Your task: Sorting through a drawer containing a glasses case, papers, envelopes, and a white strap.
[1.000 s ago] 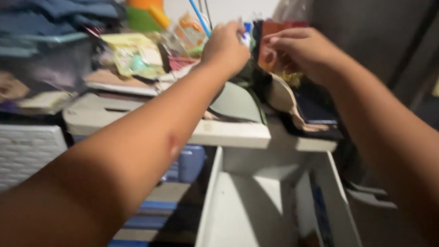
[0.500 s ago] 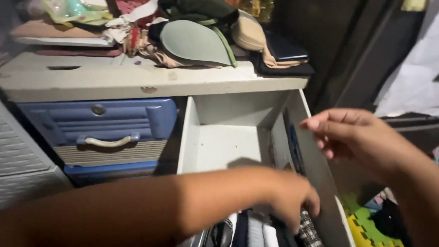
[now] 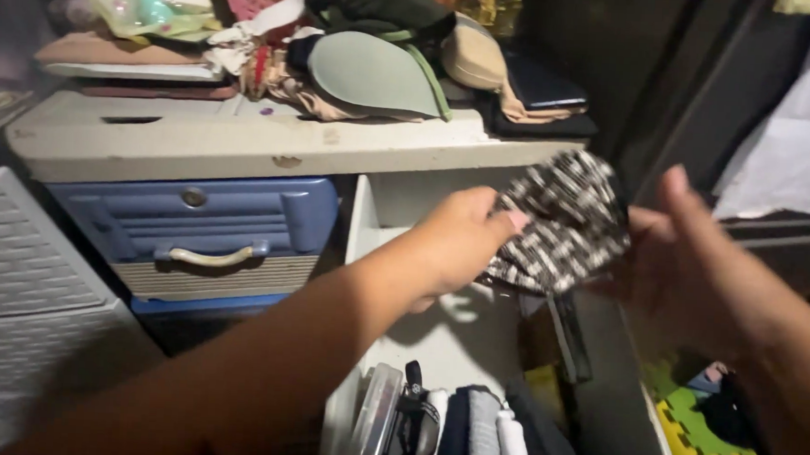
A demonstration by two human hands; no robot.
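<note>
Two hands meet above an open white drawer [image 3: 367, 253], which slides out from under a pale worktop [image 3: 245, 143]. Left of the drawer sits a blue case [image 3: 242, 216] with a cream handle, and beside that a grey woven bin [image 3: 30, 266]. On the worktop lies a heap of clothing, with a sage-green padded cup [image 3: 375, 76] on top and a dark flat pouch [image 3: 543, 83] to its right. Folded garments [image 3: 469, 430] stand in a row at the near end of the drawer, dark, grey and white. A green and yellow foam mat [image 3: 696, 440] shows on the floor at lower right.

The black-and-white patterned cloth [image 3: 565, 221] hangs in the air over the drawer, between the hands. The left hand [image 3: 454, 243] pinches its left edge, thumb and fingers pressed onto the fabric. The right hand [image 3: 695, 267] is at the cloth's right edge with fingers spread; whether it grips the cloth I cannot tell.
</note>
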